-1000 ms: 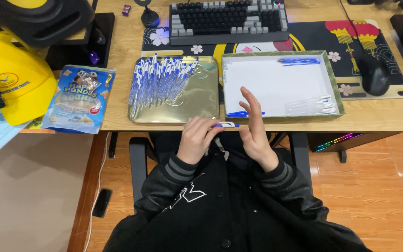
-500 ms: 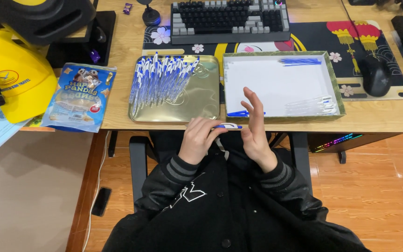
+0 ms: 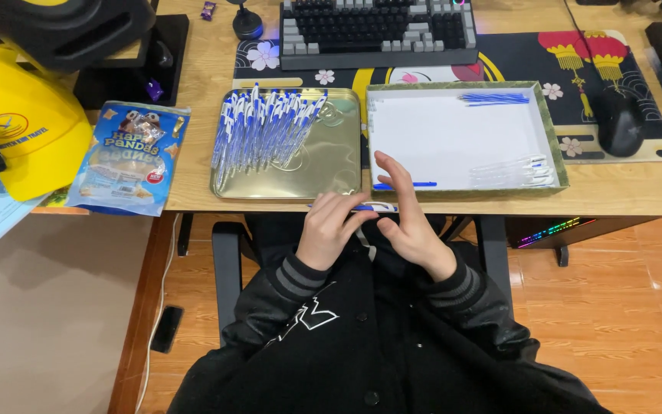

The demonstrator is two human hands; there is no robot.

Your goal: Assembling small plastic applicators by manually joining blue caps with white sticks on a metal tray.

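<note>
Little is changed since the earlier frames: both hands are kept at the tabletop's near edge, and only the view is shifted a touch. Nearest the body, a blue-and-white pen (image 3: 373,207) is pinched at its left end by the left hand (image 3: 329,230), whose grip is narrowed around the barrel. The right hand (image 3: 408,218) is held edge-on against the pen's other end, fingers (image 3: 389,170) straight and spread upward, so its grip is wide and nothing is clasped by it; whether the palm actually presses the pen tip cannot be told.

Just beyond, on the wooden tabletop (image 3: 193,165), a golden metal tray (image 3: 339,165) is seen bearing a fanned heap of similar pens (image 3: 262,126). Beside it, to the right, a white shallow box (image 3: 549,157) is set, with one blue refill (image 3: 404,185) near its front edge, more blue refills (image 3: 493,98) at the back, and some clear parts (image 3: 515,170) at the right.

Farther off, a keyboard (image 3: 377,31), a mouse (image 3: 618,121), a snack bag (image 3: 128,153) and a yellow cap (image 3: 28,130) are seen.

Because the pen is held over the lap, past the edge, it could be dropped to the floor if the pinch slipped.
</note>
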